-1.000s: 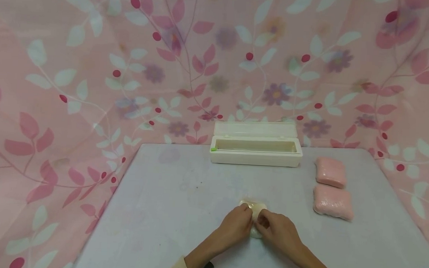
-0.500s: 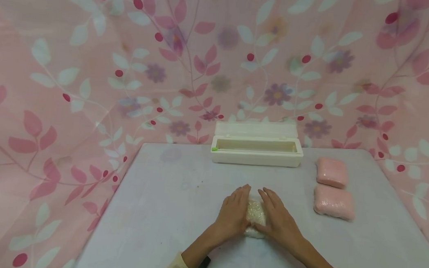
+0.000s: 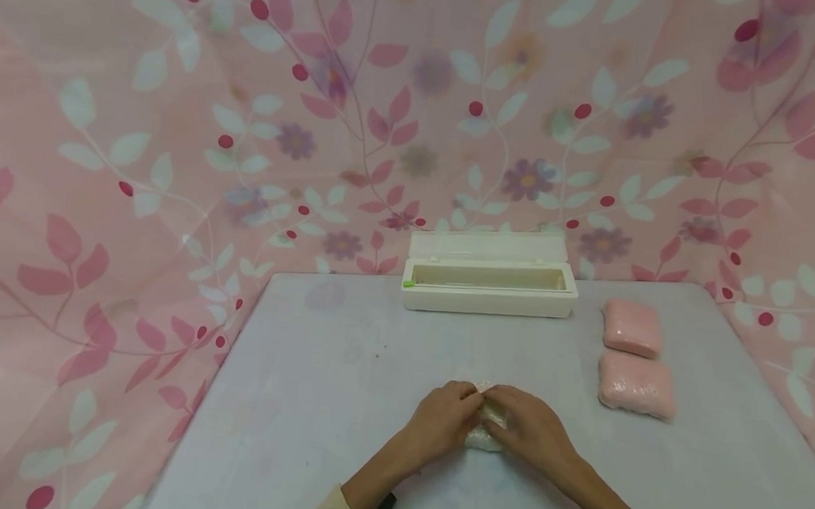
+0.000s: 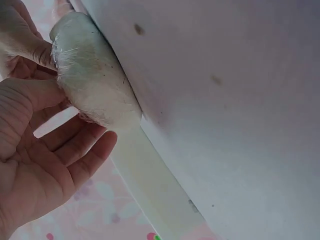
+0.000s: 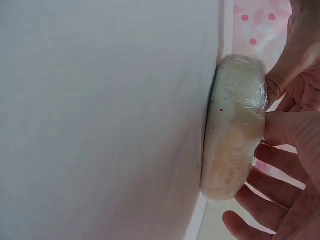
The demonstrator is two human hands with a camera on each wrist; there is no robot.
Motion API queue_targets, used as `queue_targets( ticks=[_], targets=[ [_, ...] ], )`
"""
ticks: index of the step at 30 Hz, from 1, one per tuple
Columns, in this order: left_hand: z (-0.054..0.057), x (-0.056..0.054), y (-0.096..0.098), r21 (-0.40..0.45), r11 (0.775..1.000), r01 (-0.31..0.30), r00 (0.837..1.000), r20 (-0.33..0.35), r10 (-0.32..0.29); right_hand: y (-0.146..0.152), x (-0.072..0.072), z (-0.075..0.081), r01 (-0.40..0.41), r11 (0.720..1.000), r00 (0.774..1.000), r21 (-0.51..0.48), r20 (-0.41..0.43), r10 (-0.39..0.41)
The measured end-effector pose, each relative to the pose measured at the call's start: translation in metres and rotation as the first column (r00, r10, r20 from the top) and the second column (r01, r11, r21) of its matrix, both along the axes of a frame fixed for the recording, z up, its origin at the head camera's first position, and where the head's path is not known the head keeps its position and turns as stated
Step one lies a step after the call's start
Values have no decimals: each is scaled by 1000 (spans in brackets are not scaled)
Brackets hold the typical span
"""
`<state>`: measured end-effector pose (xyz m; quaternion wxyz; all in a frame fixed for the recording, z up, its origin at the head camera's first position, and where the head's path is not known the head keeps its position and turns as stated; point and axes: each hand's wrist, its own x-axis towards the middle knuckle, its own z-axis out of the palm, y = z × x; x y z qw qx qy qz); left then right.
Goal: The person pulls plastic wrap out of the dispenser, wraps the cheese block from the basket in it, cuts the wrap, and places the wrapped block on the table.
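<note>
A whitish bar wrapped in clear plastic film (image 3: 482, 440), like a bar of soap, lies on the table in front of the person. The left hand (image 3: 442, 418) holds its left side, fingers bent over the far end. From the other side the right hand (image 3: 535, 427) holds it, and the fingertips of both hands meet over its top. Crinkled film shows on the bar (image 4: 92, 70) in the left wrist view, with a thumb pressed to it. The right wrist view has the bar (image 5: 232, 135) flat on the tabletop, fingers bent along its far end.
Behind the hands stands a long white box (image 3: 489, 301) with its lid up and a green piece at its left corner. Two pink film-wrapped bars, a rear one (image 3: 632, 327) and a front one (image 3: 638, 385), lie to the right. A pink floral curtain (image 3: 359, 127) surrounds the table (image 3: 301, 388).
The hands first worked at the film with bent fingers, then spread straight along the bar's sides. Now their fingers have bent again over its top and drawn together.
</note>
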<state>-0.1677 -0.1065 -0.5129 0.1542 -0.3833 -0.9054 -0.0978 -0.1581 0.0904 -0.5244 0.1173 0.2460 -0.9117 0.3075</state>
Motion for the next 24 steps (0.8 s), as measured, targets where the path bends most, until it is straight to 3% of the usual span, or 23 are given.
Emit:
queue_targets(
  ticks=[6, 10, 12, 16, 18, 21, 24],
  targets=[
    [1, -1, 1, -69, 997, 42, 999, 36, -39, -1, -5, -2, -56, 998, 996, 33, -64, 58],
    [8, -6, -8, -74, 987, 145, 984, 117, -135, -1, -6, 0, -104, 992, 985, 66, -132, 112],
    [11, -8, -15, -50, 977, 206, 957, 217, -191, 0, -6, 3, -135, 986, 979, 97, -140, 148],
    [14, -9, -29, 24, 965, 260, 881, 402, -248, 6, -3, 9, -224, 959, 966, 174, -89, 242],
    [12, -7, -33, 39, 966, 257, 865, 436, -248, 10, 0, 11, -275, 940, 958, 203, -27, 286],
    [7, -4, -32, 37, 970, 239, 882, 410, -233, 13, 4, 11, -317, 920, 948, 232, 44, 315],
    [5, -3, -29, 28, 973, 229, 907, 357, -224, 15, 5, 7, -307, 918, 950, 252, 23, 312]
  ],
)
